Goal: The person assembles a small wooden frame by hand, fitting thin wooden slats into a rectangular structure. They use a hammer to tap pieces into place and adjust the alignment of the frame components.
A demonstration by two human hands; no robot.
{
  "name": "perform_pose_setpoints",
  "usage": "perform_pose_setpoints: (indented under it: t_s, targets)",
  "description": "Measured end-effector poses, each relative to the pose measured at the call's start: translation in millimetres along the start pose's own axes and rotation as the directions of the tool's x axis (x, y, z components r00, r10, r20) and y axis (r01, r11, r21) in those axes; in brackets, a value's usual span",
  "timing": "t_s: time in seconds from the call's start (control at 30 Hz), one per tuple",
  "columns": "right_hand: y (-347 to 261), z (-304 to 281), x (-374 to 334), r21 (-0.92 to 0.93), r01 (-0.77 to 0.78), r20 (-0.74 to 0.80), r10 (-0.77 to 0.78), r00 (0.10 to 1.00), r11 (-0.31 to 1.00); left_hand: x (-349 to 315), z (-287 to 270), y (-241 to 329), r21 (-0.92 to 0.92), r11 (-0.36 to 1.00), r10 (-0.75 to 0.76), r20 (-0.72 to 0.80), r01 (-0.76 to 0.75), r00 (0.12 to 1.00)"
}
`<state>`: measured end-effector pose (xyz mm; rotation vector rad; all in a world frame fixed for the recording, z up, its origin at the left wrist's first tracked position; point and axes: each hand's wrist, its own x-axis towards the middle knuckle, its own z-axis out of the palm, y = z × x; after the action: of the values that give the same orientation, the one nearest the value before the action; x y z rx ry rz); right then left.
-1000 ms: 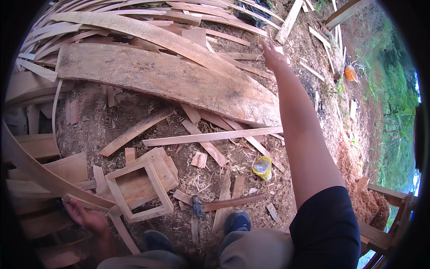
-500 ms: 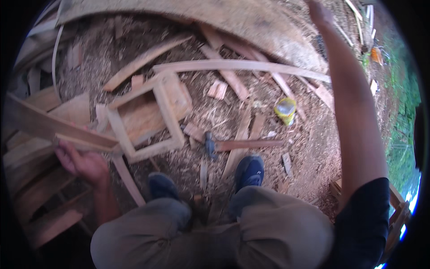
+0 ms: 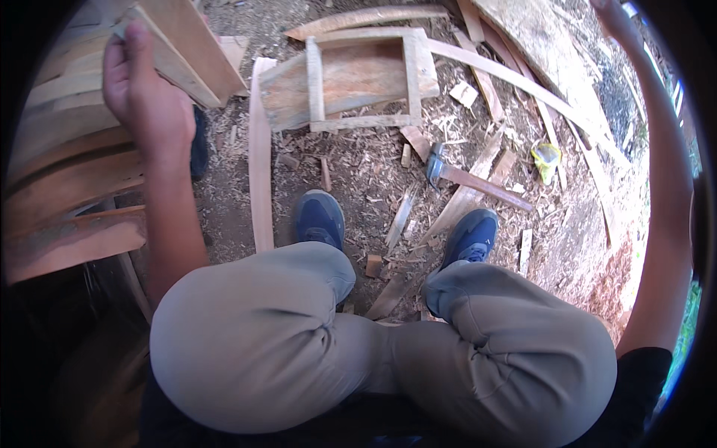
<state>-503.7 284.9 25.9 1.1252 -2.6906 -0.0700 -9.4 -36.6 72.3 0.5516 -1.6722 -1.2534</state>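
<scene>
My left hand (image 3: 149, 97) is at the upper left, thumb raised and fingers curled around the edge of a wooden board (image 3: 175, 63). That board meets a second, wider plank, and both lean away from me. My right arm reaches far forward along the right side. Only part of my right hand (image 3: 616, 21) shows at the top right edge, its fingers too unclear to read. On the ground in front of me lies a wooden frame (image 3: 323, 81) resting on a broad plank (image 3: 362, 75). A hammer (image 3: 478, 179) with a wooden handle lies right of my shoes.
Stacked curved timber (image 3: 82, 175) fills the left side. A long thin strip (image 3: 261, 164) lies beside my left shoe (image 3: 320, 216). A yellow tub (image 3: 547, 158) stands at the right among offcuts and shavings. A large sheet (image 3: 534, 37) lies at the far right.
My left hand has moved forward and up, with the board in it now tilted more steeply. The view has shifted, so the frame and hammer appear farther up and right.
</scene>
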Motion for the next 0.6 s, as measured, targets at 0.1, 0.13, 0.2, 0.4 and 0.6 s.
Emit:
perform_pose_setpoints:
  t_s: [0.1,0.13,0.2,0.4,0.6]
  targets:
    - [-13.7,23.0,-4.6,0.263,0.115,0.075,-0.139,0.987,0.958,-7.8,-10.9,22.2,0.035,0.999,-0.025,0.013,0.024,1.0]
    - [0.5,38.0,-6.2,0.346,0.079,0.153,-0.14,0.978,0.935,-8.3,-14.1,23.7,0.011,0.999,-0.034,0.036,0.034,0.999]
    - [-70.8,7.8,-59.3,0.694,0.013,0.178,-0.188,0.966,0.72,-16.8,-35.8,33.9,0.035,0.997,-0.072,0.063,0.069,0.995]
    - [-172.5,-134.6,-140.6,0.905,0.069,0.168,-0.501,0.849,0.42,-21.1,-38.2,65.4,0.09,0.971,-0.233,0.138,0.222,0.963]
    - [-203.9,-172.0,-126.9,0.728,0.208,0.308,-0.583,0.752,0.654,-19.5,-38.5,52.5,0.098,0.941,-0.338,0.219,0.324,0.916]
